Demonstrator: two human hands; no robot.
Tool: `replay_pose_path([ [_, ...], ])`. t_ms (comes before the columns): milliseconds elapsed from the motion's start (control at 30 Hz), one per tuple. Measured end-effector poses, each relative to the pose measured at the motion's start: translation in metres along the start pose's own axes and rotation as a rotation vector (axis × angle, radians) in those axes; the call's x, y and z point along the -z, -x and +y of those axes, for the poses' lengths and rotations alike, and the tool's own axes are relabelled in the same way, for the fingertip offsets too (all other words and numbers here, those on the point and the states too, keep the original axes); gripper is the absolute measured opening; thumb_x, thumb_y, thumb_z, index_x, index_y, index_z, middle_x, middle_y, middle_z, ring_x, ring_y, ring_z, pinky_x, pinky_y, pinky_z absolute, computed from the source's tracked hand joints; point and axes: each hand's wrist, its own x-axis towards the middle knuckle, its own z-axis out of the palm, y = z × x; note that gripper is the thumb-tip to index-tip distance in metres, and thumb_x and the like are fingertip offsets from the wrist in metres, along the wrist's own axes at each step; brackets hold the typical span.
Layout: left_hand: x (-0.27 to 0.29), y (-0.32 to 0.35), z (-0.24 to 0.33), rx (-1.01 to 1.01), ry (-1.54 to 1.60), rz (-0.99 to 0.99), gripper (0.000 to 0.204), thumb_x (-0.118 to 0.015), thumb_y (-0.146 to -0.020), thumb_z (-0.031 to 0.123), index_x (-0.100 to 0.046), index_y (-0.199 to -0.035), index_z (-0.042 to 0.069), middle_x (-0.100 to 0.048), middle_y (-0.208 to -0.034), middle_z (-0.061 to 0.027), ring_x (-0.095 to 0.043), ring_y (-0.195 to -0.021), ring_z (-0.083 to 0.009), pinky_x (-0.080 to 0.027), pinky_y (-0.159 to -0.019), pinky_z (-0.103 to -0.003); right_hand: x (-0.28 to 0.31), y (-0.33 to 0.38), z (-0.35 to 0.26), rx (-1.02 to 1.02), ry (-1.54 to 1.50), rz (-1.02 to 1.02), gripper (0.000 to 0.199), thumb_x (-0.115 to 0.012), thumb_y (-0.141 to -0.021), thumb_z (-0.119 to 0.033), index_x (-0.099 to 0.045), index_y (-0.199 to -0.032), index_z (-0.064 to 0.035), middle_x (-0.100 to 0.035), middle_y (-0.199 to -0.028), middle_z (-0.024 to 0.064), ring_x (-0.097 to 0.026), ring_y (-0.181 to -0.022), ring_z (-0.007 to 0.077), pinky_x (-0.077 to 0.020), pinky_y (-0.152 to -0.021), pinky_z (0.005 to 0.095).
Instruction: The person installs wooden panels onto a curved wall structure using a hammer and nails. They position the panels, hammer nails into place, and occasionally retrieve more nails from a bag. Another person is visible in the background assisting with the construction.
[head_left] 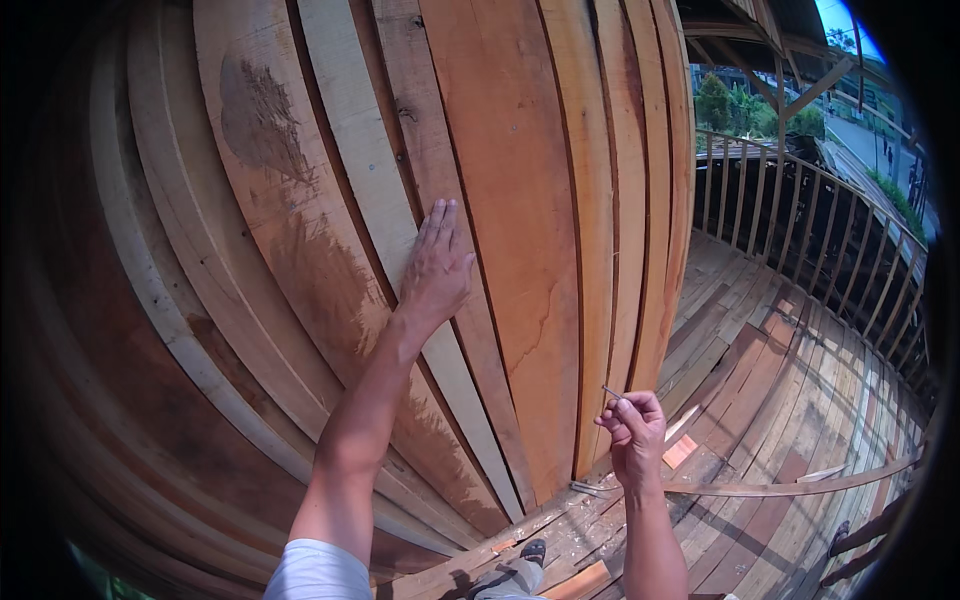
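My left hand [438, 262] lies flat against the wall of upright boards, fingers stretched out and pointing up. It rests on a narrow brown batten [432, 130] between a pale strip [358, 125] and a wide orange-brown board [510, 150]. Lower and to the right, my right hand [633, 425] pinches a thin metal nail [611, 392] between thumb and fingertips. The nail's tip points up and left, apart from the wall. Small nail heads show on the pale strip.
A plank floor [780, 430] spreads to the right, bordered by a wooden railing [840, 215]. On it lie a long thin wooden strip [790, 489] and an orange offcut [680, 452]. A metal object [590, 489], too small to name, lies by the wall's foot, near my sandalled foot [534, 550].
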Motion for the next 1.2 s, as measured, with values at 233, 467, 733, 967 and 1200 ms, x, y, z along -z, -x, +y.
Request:
replay_pose_path([
  [233,0.003,-0.003,0.011,0.035,0.101,0.085,0.035,-0.051,-0.091,0.017,-0.053,-0.111,-0.011,-0.039,-0.142,-0.0306,-0.033,-0.136,-0.0434,-0.029,-0.113,-0.05,-0.143,-0.141,0.082,-0.162,-0.328,-0.397,0.011,-0.06,-0.096,-0.015,-0.062,-0.102,-0.0061,-0.066,-0.091,0.0043,-0.061,-0.075,0.0101,-0.0555,-0.074,0.0304],
  [467,-0.016,-0.007,0.024,0.081,0.198,0.159,0.03,-0.05,-0.09,0.015,-0.055,-0.106,-0.009,-0.039,-0.142,-0.0315,-0.033,-0.138,-0.0408,-0.027,-0.115,-0.048,-0.147,-0.18,0.122,-0.151,-0.324,-0.529,0.031,-0.051,-0.1,-0.02,-0.05,-0.129,-0.0087,-0.056,-0.129,0.0072,-0.056,-0.113,0.0183,-0.0467,-0.099,0.0343],
  [733,-0.046,-0.007,0.035,0.215,0.068,0.439,0.029,-0.046,-0.094,0.015,-0.059,-0.1,-0.011,-0.039,-0.143,-0.0312,-0.03,-0.14,-0.0392,-0.023,-0.118,-0.045,-0.152,-0.162,0.113,-0.129,-0.152,-0.542,0.046,-0.045,-0.102,-0.026,-0.039,-0.144,-0.0093,-0.049,-0.14,0.0064,-0.048,-0.125,0.0196,-0.037,-0.109,0.0341],
  [967,-0.041,-0.014,0.027,0.182,0.193,0.406,0.025,-0.048,-0.095,0.013,-0.058,-0.1,-0.009,-0.047,-0.136,-0.0312,-0.038,-0.135,-0.0401,-0.028,-0.115,-0.047,-0.065,-0.074,0.072,-0.118,0.503,-0.386,0.036,-0.059,-0.094,-0.011,-0.052,-0.126,0.0049,-0.062,-0.111,0.0134,-0.062,-0.084,0.0156,-0.0553,-0.073,0.0295],
  [1200,-0.043,0.004,0.002,0.109,-0.132,0.3,0.038,-0.043,-0.099,0.011,-0.047,-0.134,-0.005,-0.049,-0.137,-0.0221,-0.043,-0.132,-0.0358,-0.035,-0.109,-0.045,0.163,0.136,0.02,-0.528,1.163,0.16,0.036,-0.063,-0.092,-0.027,-0.063,-0.119,-0.0026,-0.07,-0.097,0.0126,-0.066,-0.084,0.0203,-0.0511,-0.079,0.0337],
])
